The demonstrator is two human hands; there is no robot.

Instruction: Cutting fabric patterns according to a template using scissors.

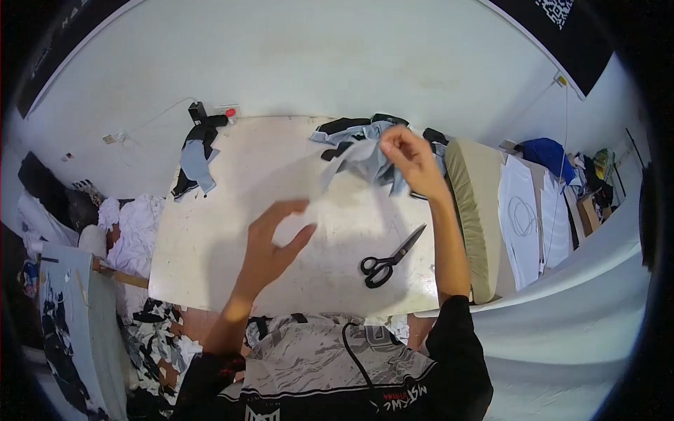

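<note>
My right hand [415, 163] is raised over the far right part of the pale table [246, 168], its thumb and fingertips pinched on a light grey-blue piece of fabric [359, 158]. The cloth hangs down and out to the left, partly blurred. My left hand [270, 245] hovers over the middle of the table with thumb and fingers apart, holding nothing. Black-handled scissors [397, 257] lie to the right, blades pointing away and to the right. Behind the held cloth sits a heap of black and blue fabric pieces [344, 128], partly hidden by my right hand.
More black and blue fabric pieces [198, 163] lie at the table's far left corner, near a red-capped bottle [231, 114]. A beige padded board [466, 217] borders the right side, with white sheets [518, 217] beyond. White cloth [137, 235] and scraps [158, 337] fill the left floor.
</note>
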